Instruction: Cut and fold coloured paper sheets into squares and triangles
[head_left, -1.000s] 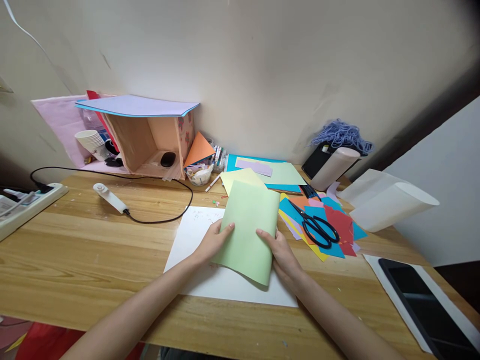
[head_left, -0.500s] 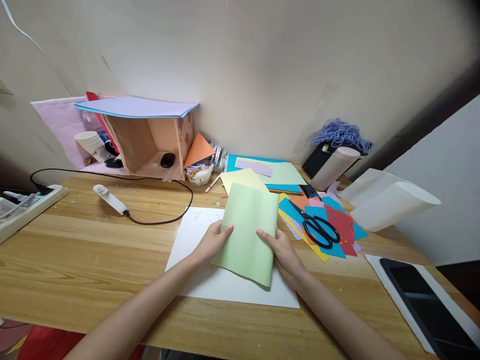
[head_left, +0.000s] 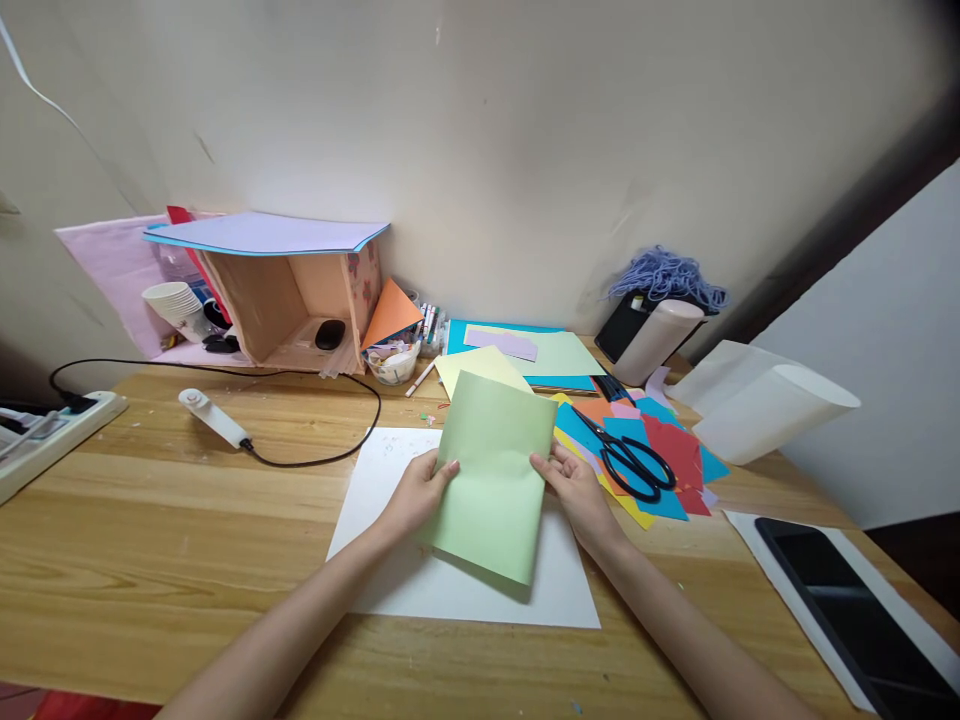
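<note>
Between my two hands a light green sheet of paper (head_left: 491, 480) is held up, tilted, above a white sheet (head_left: 390, 590) lying on the wooden table. My left hand (head_left: 418, 492) pinches its left edge, thumb in front and fingers behind. On the opposite edge my right hand (head_left: 576, 490) grips the paper the same way, its thumb on the front face. The green sheet looks folded over, with an edge showing at the bottom. Just right of my right hand, black-handled scissors (head_left: 637, 465) rest on coloured paper scraps (head_left: 675, 450).
A box (head_left: 300, 300) topped with lilac paper stands at the back left, a mouse inside. A corded white device (head_left: 214, 418) and a power strip (head_left: 60, 440) lie left. At right are rolled white paper (head_left: 780, 410) and a tablet (head_left: 847, 610). Markers (head_left: 431, 325) stand behind.
The right hand has shifted its hold slightly outward and up along the green paper's right edge. The paper now lies flatter, with less curl at that edge. The view has tilted up slightly.
</note>
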